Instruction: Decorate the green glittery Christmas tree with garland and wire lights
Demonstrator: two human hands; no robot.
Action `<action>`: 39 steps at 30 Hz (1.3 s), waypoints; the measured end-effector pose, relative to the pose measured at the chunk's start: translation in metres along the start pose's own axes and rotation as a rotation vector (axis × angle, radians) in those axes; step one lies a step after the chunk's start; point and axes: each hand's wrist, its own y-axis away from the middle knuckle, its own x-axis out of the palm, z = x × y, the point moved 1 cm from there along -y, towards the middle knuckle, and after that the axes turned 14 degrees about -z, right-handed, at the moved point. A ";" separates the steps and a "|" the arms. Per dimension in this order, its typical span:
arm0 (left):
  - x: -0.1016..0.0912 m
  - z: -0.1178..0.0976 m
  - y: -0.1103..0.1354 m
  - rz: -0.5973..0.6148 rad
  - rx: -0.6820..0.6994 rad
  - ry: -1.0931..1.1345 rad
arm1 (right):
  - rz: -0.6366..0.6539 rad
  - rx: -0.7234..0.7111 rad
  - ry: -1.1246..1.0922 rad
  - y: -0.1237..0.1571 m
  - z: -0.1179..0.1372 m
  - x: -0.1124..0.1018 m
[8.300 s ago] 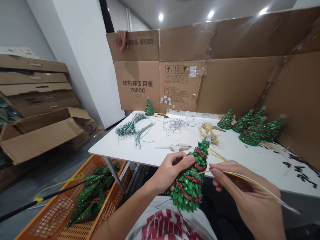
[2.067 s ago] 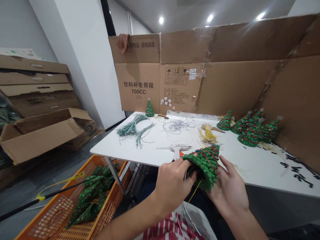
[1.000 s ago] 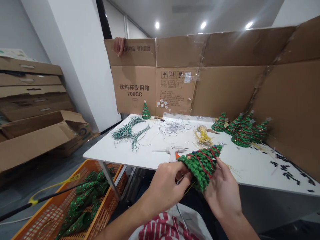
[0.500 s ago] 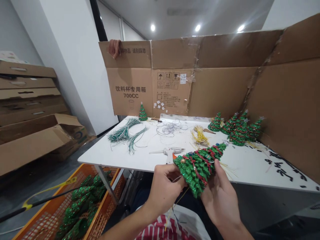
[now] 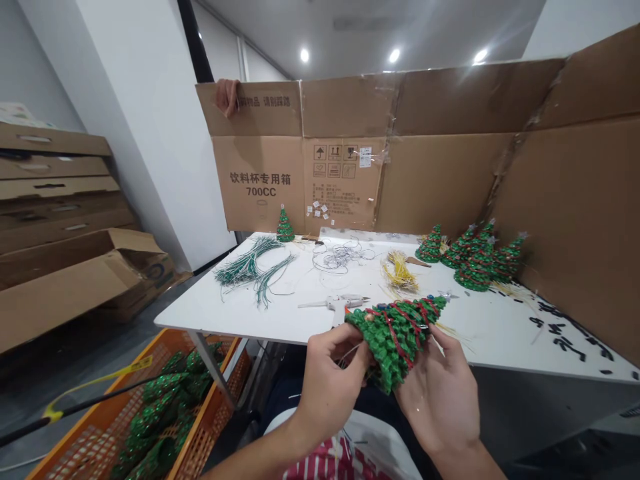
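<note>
A small green Christmas tree (image 5: pixel 395 340) with red garland, little baubles and a silver star lies tilted in front of me, its tip to the right. My left hand (image 5: pixel 333 373) is closed on its base edge, with thin wires showing by the fingers. On the other side, my right hand (image 5: pixel 440 383) supports the tree from below and pinches near its upper part. Just behind the tree, a white glue gun (image 5: pixel 340 303) rests on the white table (image 5: pixel 295 323). The tree's underside is mostly hidden.
Bundles of green wire (image 5: pixel 253 263), yellow wire (image 5: pixel 400 270) and loose pale wire (image 5: pixel 343 253) lie on the table. Several decorated trees (image 5: pixel 477 263) stand at right, one tree (image 5: pixel 285 225) at back left. Cardboard (image 5: pixel 450 180) walls the back. An orange crate (image 5: pixel 200 417) holds green trees.
The tree has tipped slightly, its star now a little lower. My right thumb and fingers have shifted along its upper side; the left hand keeps its grip.
</note>
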 end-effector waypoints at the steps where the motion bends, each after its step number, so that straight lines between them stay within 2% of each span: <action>1: 0.001 0.000 0.000 -0.014 -0.019 0.017 | -0.023 0.014 -0.005 0.001 0.001 0.000; 3: 0.001 0.000 0.001 -0.043 -0.026 0.018 | -0.050 0.029 -0.011 0.001 0.002 0.000; 5: 0.000 0.001 -0.001 -0.082 0.068 -0.028 | -0.048 0.022 -0.008 0.001 0.002 0.000; 7: -0.004 0.001 -0.003 -0.140 0.310 -0.132 | -0.033 0.010 -0.002 0.000 0.002 -0.001; 11: -0.012 0.000 -0.006 -0.218 0.932 -0.389 | -0.032 0.022 -0.022 -0.001 -0.001 -0.002; 12: -0.014 0.000 -0.006 -0.221 1.029 -0.439 | -0.034 0.025 -0.031 -0.001 -0.001 -0.002; 14: -0.015 -0.001 -0.007 -0.235 1.131 -0.533 | -0.037 0.023 -0.043 -0.001 -0.002 -0.002; 17: -0.013 -0.002 -0.006 -0.304 1.176 -0.681 | -0.021 0.010 -0.043 -0.002 -0.003 -0.002; 20: -0.011 0.001 -0.005 -0.344 1.163 -0.761 | 0.005 -0.015 -0.020 -0.005 -0.003 -0.002; 28: -0.011 0.008 -0.007 -0.173 1.122 -0.620 | 0.067 -0.051 -0.042 -0.012 -0.006 -0.006; 35: -0.013 0.001 -0.009 -0.139 1.140 -0.599 | 0.093 -0.122 -0.011 -0.011 -0.006 -0.009; 39: -0.013 0.000 -0.010 -0.110 1.154 -0.609 | 0.063 -0.128 0.004 -0.010 -0.004 -0.007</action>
